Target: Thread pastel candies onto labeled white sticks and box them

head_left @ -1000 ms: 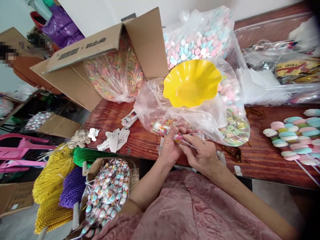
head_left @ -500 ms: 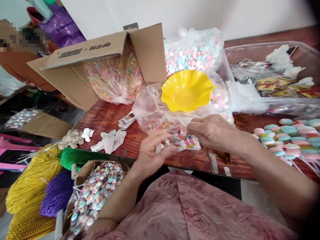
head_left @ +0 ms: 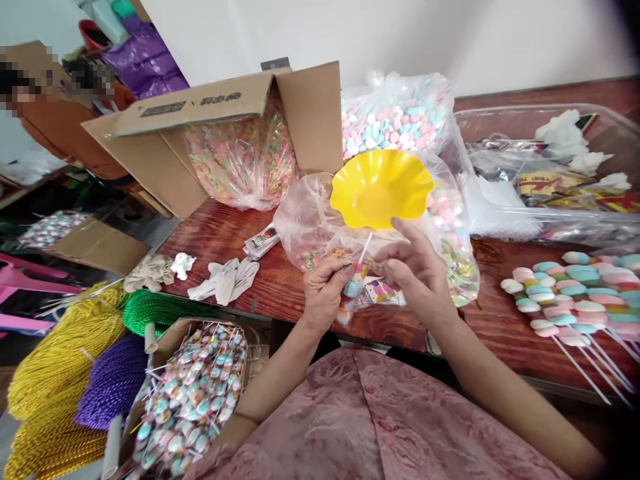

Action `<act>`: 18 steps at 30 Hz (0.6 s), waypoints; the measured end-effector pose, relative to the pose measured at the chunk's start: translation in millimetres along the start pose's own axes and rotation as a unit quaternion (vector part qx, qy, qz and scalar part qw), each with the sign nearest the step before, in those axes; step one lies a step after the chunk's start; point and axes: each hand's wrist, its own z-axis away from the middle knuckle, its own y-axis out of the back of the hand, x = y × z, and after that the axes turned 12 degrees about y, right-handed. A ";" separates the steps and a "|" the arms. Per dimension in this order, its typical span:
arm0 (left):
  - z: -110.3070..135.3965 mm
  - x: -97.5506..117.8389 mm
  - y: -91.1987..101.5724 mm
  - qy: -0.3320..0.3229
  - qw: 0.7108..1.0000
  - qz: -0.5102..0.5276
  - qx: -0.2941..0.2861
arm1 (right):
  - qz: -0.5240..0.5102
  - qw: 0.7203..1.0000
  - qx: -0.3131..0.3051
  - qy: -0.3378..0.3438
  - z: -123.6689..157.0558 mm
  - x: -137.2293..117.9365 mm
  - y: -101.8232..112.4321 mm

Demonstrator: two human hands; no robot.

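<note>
Head: yellow bowl [head_left: 381, 191] (beyond right hand [head_left: 420, 267])

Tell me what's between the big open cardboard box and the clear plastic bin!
The head view shows a clear bag of pink, blue and white pieces there, with the yellow bowl in front.

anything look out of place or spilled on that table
Slightly: a crumpled pale cloth and white wad lie loose on the table, left of the left hand, unlike the grouped candy sticks. No spill visible.

You face a white wall [head_left: 400, 40] behind the wooden table [head_left: 273, 283]; left of the table stands a pink chair [head_left: 45, 289].
</note>
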 end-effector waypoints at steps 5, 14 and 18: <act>1.2 -7.2 -2.0 -0.008 0.998 -0.058 -0.040 | -0.031 0.994 0.047 -0.095 40.3 9.0 -13.2; 18.6 -29.7 -2.4 0.207 0.966 0.069 -0.141 | 0.094 0.991 0.090 0.030 46.9 17.0 -9.3; 24.7 -35.5 -5.9 0.236 0.959 0.095 -0.122 | 0.096 0.984 0.143 0.034 51.3 16.7 -20.0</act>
